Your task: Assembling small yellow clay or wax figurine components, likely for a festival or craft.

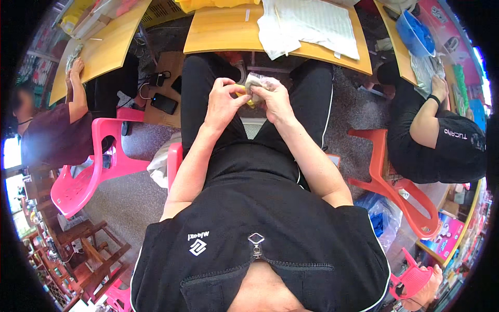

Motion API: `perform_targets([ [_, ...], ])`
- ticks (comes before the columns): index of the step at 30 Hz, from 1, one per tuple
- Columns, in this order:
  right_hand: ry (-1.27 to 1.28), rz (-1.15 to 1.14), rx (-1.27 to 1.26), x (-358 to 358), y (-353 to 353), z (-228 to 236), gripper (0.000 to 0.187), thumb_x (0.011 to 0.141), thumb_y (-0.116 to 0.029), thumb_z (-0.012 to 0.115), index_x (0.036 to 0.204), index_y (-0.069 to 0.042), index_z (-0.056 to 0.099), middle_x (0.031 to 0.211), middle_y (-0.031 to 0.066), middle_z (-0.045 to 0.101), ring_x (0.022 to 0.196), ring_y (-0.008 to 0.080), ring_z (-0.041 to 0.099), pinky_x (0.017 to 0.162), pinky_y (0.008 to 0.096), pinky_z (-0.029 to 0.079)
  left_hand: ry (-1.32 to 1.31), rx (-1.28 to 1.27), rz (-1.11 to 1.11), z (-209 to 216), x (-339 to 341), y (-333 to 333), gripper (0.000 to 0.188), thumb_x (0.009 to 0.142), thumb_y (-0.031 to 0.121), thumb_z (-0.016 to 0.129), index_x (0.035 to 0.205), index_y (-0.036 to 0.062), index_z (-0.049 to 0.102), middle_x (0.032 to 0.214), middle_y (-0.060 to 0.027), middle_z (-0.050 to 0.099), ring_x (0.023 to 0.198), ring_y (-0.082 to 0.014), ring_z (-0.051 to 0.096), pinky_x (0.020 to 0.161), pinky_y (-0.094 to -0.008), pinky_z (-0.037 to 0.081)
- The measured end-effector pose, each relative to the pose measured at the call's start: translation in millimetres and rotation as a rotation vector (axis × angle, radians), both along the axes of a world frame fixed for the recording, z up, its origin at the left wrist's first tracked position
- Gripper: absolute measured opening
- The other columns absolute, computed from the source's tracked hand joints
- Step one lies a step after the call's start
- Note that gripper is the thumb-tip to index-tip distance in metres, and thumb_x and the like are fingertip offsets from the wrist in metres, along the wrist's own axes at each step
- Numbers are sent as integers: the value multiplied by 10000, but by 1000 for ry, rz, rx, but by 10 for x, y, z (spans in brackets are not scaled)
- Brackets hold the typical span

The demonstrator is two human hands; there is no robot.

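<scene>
Both of my hands are in front of me, above my lap and just short of the table's near edge. Between thumb and fingers, my right hand (274,104) grips a small crumpled whitish bundle (254,82), partly shiny like clear plastic; its kind cannot be made out. My left hand (221,106) is beside it with thumb and fingers drawn together at a small yellow piece (240,89). Fingers hide part of both things, so I cannot tell whether they are joined.
A wooden table (221,34) stands ahead, with white striped cloth (312,28) hanging over its edge. Co-workers sit at tables left and right. A pink chair (96,161) and an orange-red chair (379,171) flank me. A phone (164,104) lies on a brown surface at left.
</scene>
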State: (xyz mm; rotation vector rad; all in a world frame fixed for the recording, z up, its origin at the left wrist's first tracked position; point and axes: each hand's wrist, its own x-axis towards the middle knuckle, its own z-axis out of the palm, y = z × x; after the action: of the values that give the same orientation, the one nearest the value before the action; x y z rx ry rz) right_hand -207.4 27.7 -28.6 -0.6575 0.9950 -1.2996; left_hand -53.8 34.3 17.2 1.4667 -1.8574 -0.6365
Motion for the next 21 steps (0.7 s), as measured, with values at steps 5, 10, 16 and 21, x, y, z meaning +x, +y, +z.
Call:
perform_targets([
  [5,-12,11,-3,49,15,53,222,736,8,694,928,-13,584,869,69,641,777,136,614,679,253,496,-73,73,3,-76,-39,-4,160,658,121,716,777,15,700,994,-126,554,929,-263,582,810,-345,487],
  [10,10,-4,-83,86,39,152,275,762,18,659,1032,5,602,944,74,654,850,133,622,763,256,502,-97,37,21,-113,3,-35,156,701,121,688,803,3,694,915,-109,582,838,-243,609,764,-322,498],
  [16,37,215,-150,6,58,309,327,781,-33,675,1100,6,618,1028,69,647,899,125,615,805,249,496,278,329,124,-138,53,-129,180,832,163,651,904,-1,672,799,-30,655,687,-90,604,611,-234,499],
  [21,366,119,-392,-9,57,276,228,786,-117,711,988,-20,668,971,65,640,849,149,625,780,255,498,668,488,122,-100,15,-124,141,857,139,627,924,22,670,805,-20,655,700,-76,599,617,-221,499],
])
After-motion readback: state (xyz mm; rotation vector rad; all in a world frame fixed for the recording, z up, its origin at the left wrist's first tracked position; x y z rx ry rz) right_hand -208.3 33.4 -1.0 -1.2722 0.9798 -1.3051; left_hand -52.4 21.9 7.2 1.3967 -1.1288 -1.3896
